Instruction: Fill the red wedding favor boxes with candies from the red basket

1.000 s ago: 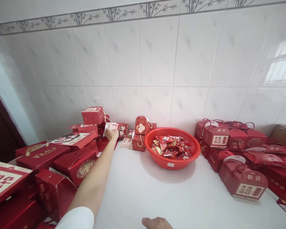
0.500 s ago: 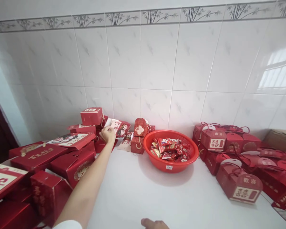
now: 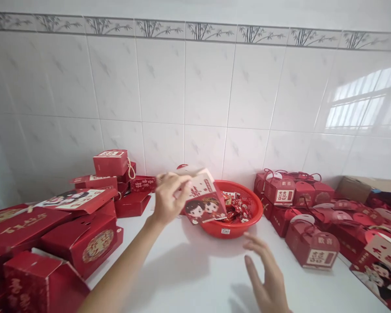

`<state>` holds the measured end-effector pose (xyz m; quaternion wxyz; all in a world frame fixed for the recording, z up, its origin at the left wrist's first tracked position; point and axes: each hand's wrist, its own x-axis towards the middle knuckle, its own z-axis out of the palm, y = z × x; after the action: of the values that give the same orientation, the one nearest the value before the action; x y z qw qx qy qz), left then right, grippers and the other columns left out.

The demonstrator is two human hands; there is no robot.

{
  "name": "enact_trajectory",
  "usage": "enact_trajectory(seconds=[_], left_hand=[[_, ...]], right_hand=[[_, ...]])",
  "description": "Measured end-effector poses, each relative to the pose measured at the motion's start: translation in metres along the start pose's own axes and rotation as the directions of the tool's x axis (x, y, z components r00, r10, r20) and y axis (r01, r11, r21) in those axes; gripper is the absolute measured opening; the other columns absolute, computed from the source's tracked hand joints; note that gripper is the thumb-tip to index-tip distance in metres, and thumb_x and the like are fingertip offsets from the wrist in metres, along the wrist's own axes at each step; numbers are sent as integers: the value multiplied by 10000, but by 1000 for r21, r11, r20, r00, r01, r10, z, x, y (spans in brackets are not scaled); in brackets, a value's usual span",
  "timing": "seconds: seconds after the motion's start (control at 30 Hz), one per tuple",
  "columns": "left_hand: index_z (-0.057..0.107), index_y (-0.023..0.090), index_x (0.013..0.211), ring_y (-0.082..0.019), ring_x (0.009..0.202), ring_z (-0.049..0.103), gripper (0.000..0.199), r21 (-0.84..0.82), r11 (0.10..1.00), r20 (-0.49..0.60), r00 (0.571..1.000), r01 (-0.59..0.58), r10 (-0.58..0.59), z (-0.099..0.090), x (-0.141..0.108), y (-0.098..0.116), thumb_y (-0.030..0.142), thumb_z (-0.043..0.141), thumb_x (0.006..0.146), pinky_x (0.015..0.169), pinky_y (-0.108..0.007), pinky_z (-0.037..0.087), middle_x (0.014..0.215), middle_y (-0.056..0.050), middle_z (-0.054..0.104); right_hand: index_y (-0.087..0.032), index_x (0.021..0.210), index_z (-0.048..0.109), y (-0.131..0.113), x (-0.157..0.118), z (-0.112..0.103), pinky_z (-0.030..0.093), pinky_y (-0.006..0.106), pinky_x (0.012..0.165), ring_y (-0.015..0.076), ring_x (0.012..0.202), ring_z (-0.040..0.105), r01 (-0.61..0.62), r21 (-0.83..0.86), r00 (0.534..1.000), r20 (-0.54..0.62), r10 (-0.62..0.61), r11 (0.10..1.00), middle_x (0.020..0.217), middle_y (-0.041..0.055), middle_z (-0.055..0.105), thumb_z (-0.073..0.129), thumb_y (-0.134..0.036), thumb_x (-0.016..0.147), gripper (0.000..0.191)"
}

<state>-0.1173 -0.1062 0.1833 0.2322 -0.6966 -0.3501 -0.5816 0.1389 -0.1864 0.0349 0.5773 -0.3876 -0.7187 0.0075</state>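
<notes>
1. White tabletop runs out in front of the red basket, with soft shadows on it.
2. Right hand, in front of the basket and slightly to its right: its grip is open, fingers spread and lightly curved.
3. Red emblem box, left of the basket and nearer than it; its round gold emblem holds characters too small to read. Farther left of the basket, a gold-lettered box seems to begin 百年; the rest is unclear.
4. Picture box, far right of the basket and nearer than it, showing a couple below red characters that look like 囍.
5. Left hand, just left of the basket: its grip pinches a cartoon carton by the upper left edge. The carton hangs tilted before the basket's left side, hiding part of the rim; cartoon faces show under red characters I cannot make out.
6. Red basket, holding wrapped sweets; its white sticker is illegible.
7. Handled box, right of the basket: 歡喜 above a cream panel reading 囍. A second such box, just right of the basket, matches.
8. Corded box, left of the basket and farther back, atop others.
9. Tiled wall behind the basket, with a bamboo border.
</notes>
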Motion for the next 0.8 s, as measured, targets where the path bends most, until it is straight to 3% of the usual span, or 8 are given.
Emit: enact_trajectory(seconds=[0.07,0.17,0.27,0.37,0.5,0.63,0.73,0.8], left_hand=[[671,231,857,-159,712,586,188,-95,984,126,979,-148,159,4,-11,23,266,514,954,865,-365,345,729,23,708],[663,232,908,-162,733,564,164,-199,946,225,927,-257,299,6,-26,51,194,511,956,834,-366,308,719,32,707],[662,226,938,-164,713,532,169,-269,926,245,911,-266,333,2,-35,69,181,500,956,818,-370,301,686,25,683],[665,215,937,-157,684,509,175,-326,909,311,879,-259,362,0,-43,76,188,493,959,827,-377,306,653,22,659],[669,225,864,-176,719,539,221,-353,917,573,733,-184,367,6,-54,74,174,475,956,900,-408,330,651,8,665],[690,254,970,-202,835,609,235,-345,937,745,589,-61,313,10,-57,72,193,463,962,1030,-488,316,832,-21,742],[661,307,1185,-206,961,642,274,-386,922,744,598,22,298,4,-51,74,253,526,953,1081,-497,308,1014,-22,754],[656,313,1219,-213,1050,637,294,-402,915,692,667,41,274,1,-46,73,277,545,949,1109,-492,299,1096,-32,740]], right_hand=[[-237,1207,556,8,12,-9,553,391,886,261,1113,623,-58,11,994,-93,59,998,1250,136,607,527,-282,958,255],[-223,1358,459,15,18,-14,548,393,840,246,986,633,-125,47,990,-55,127,991,1236,133,602,589,-433,923,500],[-218,1392,420,16,16,-12,532,383,852,251,1002,618,-155,88,988,26,154,984,1209,115,619,649,-511,869,642],[-222,1319,488,17,14,-8,523,358,863,245,1011,619,-191,141,973,156,168,971,1172,92,639,687,-489,848,577],[-229,1123,634,19,9,-3,507,379,902,264,1040,609,-194,117,924,354,142,974,1130,81,665,702,-441,832,366],[-219,1233,616,24,3,2,507,412,915,284,1057,624,-311,83,863,441,245,947,1176,103,671,704,-403,821,460],[-200,1242,608,25,1,6,511,416,904,285,1038,636,-354,127,840,478,256,927,1171,109,678,708,-394,818,477],[-201,1247,606,25,2,8,511,419,906,283,1033,640,-347,158,844,482,235,924,1184,109,679,699,-407,833,472]])
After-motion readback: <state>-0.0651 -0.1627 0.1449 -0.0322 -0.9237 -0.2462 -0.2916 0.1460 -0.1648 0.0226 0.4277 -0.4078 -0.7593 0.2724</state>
